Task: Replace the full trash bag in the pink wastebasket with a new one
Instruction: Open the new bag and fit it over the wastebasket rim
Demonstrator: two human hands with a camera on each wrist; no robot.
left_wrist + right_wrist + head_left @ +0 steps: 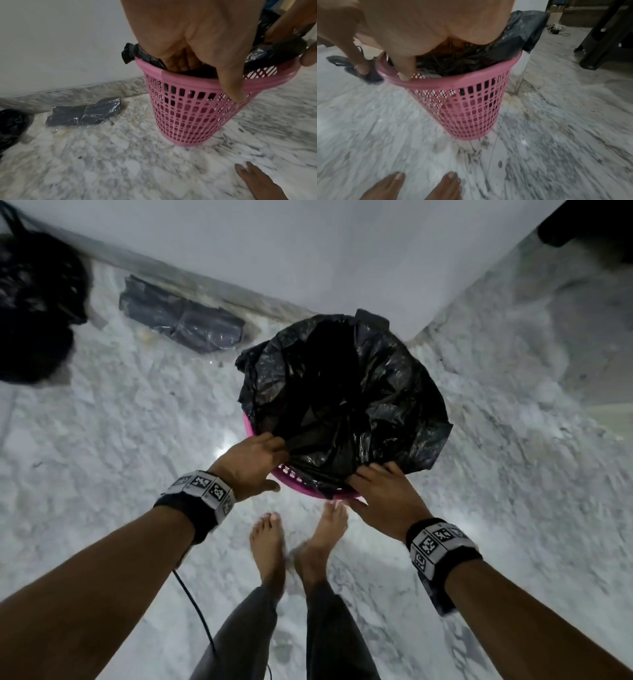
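Note:
The pink mesh wastebasket [298,478] [185,115] [467,108] stands on the marble floor near a wall corner. A new black trash bag [342,392] [267,54] [513,40] lies crumpled inside it, its edge draped over the far and right rim. My left hand [274,451] [188,47] grips the bag edge at the near-left rim, fingers inside and thumb outside. At the near-right rim my right hand [368,475] [423,33] holds the bag, its fingers curled into the plastic. The near rim is bare pink.
A full, tied black bag [34,313] [10,125] sits on the floor at far left. A clear pack of folded dark bags [181,320] [85,112] lies along the wall base. My bare feet [270,546] stand just before the basket. A dark furniture leg [604,40] stands at right.

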